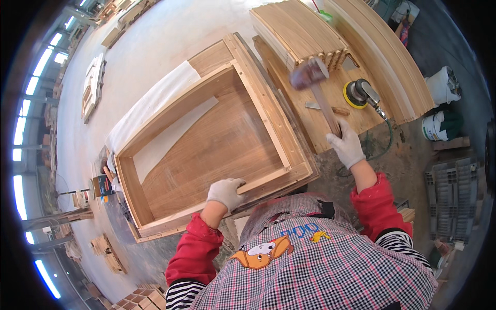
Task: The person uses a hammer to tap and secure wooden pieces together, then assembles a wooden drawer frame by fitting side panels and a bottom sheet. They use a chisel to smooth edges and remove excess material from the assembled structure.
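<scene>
My right hand [346, 145], in a white work glove, is closed around the wooden handle of a mallet [308, 74]. The mallet is raised, its reddish-brown, slightly blurred head above the bench to the right of a wooden frame [264, 121]. This large box-like frame lies in front of me, with a brown wood panel [206, 139] inside. White sheet material [155, 95] hangs over its far left side and shows within it. My left hand [226, 194], also gloved, grips the frame's near rail, its fingers partly over the wood.
A sander [356, 94] with a yellow-edged pad and green hose lies on the right-hand bench, near a flat hand tool [338, 110]. Stacked wooden panels [299, 28] stand behind it. Long boards [382, 57], a white bucket [434, 126] and grey plastic pallets [449, 199] are farther right.
</scene>
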Demonstrator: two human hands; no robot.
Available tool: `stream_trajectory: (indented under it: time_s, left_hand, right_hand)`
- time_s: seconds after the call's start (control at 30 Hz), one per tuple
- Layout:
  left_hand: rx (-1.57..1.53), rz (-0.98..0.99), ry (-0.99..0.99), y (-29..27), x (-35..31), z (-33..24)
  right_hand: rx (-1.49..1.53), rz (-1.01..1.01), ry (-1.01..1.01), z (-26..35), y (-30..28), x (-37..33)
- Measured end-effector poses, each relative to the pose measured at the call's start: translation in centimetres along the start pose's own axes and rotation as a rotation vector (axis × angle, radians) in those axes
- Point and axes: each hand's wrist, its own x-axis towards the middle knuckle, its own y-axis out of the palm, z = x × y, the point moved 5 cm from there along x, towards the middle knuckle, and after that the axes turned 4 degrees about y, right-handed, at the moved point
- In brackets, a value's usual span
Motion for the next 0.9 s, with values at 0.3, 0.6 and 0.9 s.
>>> stream_trajectory:
  time_s: [0.3, 0.6, 0.9]
  left_hand:
    - [-0.045, 0.076, -0.009, -1.3, 0.0, -0.8]
    - [-0.079, -0.002, 0.069, -0.4, -0.1, 0.0]
    - [-0.054, -0.011, 0.082, -0.7, 0.0, 0.1]
  right_hand:
    - [0.566, 0.183, 0.295, 8.2, 7.7, 9.5]
    - [0.380, 0.246, 0.183, 7.6, 10.6, 10.7]
    - [0.262, 0.389, 0.002, 7.6, 10.1, 11.5]
